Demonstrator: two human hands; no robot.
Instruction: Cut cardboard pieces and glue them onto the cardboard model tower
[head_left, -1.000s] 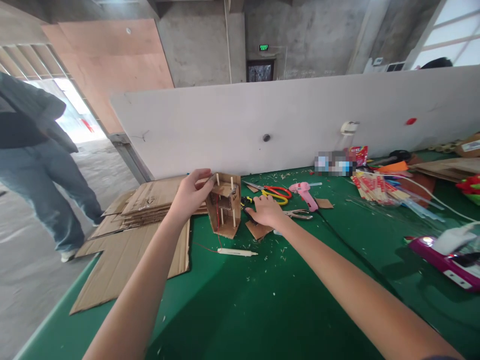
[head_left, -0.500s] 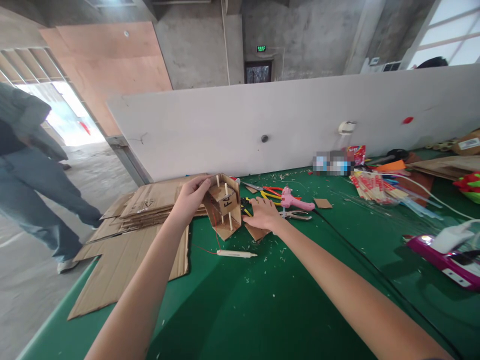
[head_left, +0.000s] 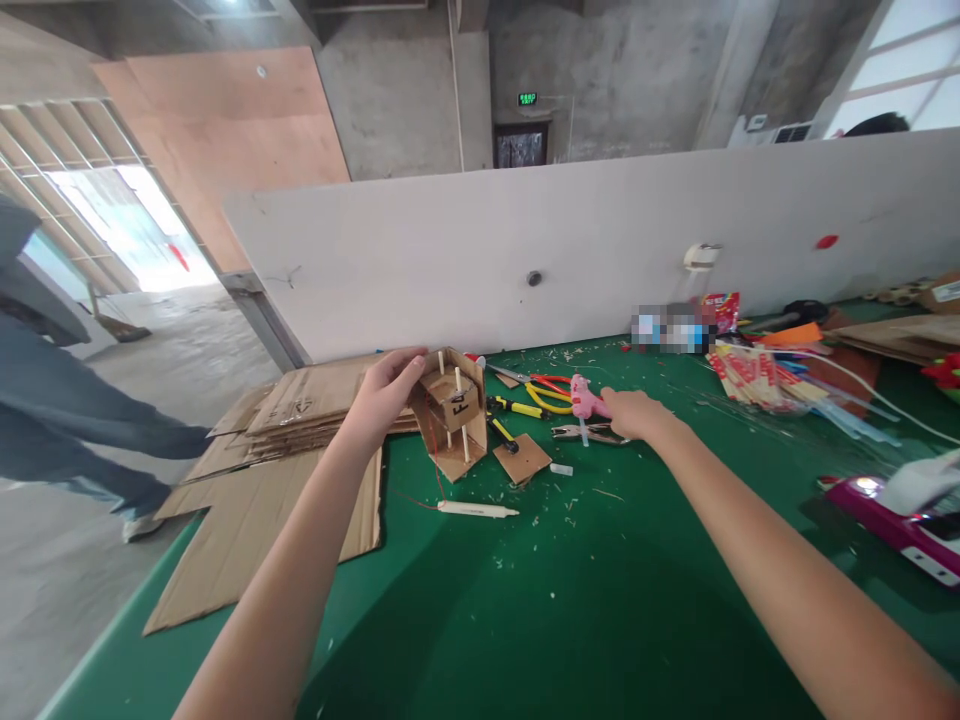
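Observation:
My left hand point(head_left: 391, 385) is closed on the upper left edge of a small cardboard box point(head_left: 456, 408) with wooden sticks standing inside. A red wire runs from the box to a white pen-like stick point(head_left: 478, 510) on the green table. My right hand point(head_left: 628, 412) has its fingers wrapped round the handle of a pink glue gun point(head_left: 584, 397). Below the gun lie metal pliers point(head_left: 574, 433). Left of it are yellow-handled pliers point(head_left: 549, 398), a black and yellow tool point(head_left: 517, 407) and a square cardboard piece point(head_left: 523, 459).
Stacked cardboard sheets point(head_left: 300, 420) cover the table's left side. A purple power strip point(head_left: 892, 520) stands at right, with paper packets point(head_left: 742, 375) and clear glue sticks point(head_left: 847, 412) behind. A person point(head_left: 60, 390) walks at far left.
My right hand has moved right from beside the box to the glue gun's handle and closed on it. The square cardboard piece is uncovered. The person at left has shifted further left.

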